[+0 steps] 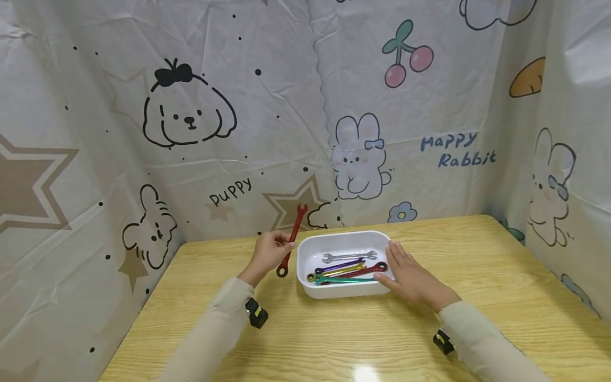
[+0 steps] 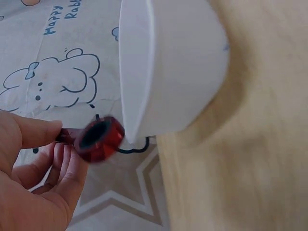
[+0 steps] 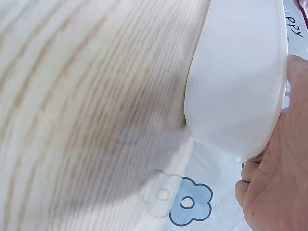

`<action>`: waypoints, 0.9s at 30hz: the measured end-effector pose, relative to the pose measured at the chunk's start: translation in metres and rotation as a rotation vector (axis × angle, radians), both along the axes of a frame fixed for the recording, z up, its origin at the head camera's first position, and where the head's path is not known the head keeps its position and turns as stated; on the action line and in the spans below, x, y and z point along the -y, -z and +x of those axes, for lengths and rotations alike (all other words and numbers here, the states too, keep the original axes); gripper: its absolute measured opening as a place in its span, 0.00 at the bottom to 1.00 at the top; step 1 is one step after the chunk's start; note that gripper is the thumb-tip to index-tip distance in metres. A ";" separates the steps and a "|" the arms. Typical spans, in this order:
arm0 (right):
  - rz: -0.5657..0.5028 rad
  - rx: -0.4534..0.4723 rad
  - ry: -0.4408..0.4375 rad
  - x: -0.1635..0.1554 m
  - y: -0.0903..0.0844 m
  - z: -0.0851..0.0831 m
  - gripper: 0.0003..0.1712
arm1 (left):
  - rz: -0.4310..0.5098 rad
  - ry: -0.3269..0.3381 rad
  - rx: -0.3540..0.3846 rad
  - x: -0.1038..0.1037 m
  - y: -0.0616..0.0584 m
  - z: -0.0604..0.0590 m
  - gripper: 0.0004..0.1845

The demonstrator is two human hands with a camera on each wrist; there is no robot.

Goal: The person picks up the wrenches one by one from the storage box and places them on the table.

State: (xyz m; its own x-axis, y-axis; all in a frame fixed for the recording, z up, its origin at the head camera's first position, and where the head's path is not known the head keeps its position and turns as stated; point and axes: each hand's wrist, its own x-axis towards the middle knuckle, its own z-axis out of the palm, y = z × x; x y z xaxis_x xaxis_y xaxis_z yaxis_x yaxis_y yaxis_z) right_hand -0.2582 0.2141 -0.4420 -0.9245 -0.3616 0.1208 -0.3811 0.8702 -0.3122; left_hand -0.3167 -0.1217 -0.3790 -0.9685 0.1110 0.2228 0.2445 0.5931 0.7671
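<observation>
My left hand [image 1: 271, 253] pinches a red combination wrench [image 1: 297, 225] between thumb and fingers, just left of the white tub [image 1: 305, 289]. Its open end points up and its ring end down; in the left wrist view the red ring end [image 2: 103, 139] faces the camera. My right hand [image 1: 412, 276] lies against the tub's right end, fingers straight along the rim and thumb over the near corner. Inside the tub lie a silver wrench [image 1: 350, 257], a purple one [image 1: 336, 266], a yellow one [image 1: 360, 268], a red one [image 1: 367, 270] and a green one [image 1: 346, 280].
The tub stands on a light wood-grain table [image 1: 334, 339], toward its back edge. A printed cloth [image 1: 281, 116] with puppy and rabbit drawings hangs behind the table and along both sides. Small dark wrist devices [image 1: 256, 313] sit at both sleeves.
</observation>
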 end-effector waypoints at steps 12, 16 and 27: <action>-0.002 -0.002 -0.005 -0.001 0.001 -0.001 0.51 | 0.297 -0.044 0.378 0.027 0.033 0.033 0.03; -0.002 -0.002 -0.002 0.000 0.003 -0.002 0.51 | 0.294 -0.062 0.435 0.033 0.043 0.044 0.05; 0.002 -0.002 0.003 -0.001 0.003 -0.002 0.51 | 0.175 0.034 0.490 0.045 0.067 0.059 0.07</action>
State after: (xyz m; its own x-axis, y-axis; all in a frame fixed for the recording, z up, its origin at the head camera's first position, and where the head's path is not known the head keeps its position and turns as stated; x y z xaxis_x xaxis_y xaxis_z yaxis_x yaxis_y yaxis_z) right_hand -0.2604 0.2150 -0.4452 -0.9252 -0.3594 0.1223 -0.3796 0.8719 -0.3094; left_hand -0.2574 -0.1662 -0.4458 -0.9602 0.1455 -0.2382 -0.1518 0.4438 0.8831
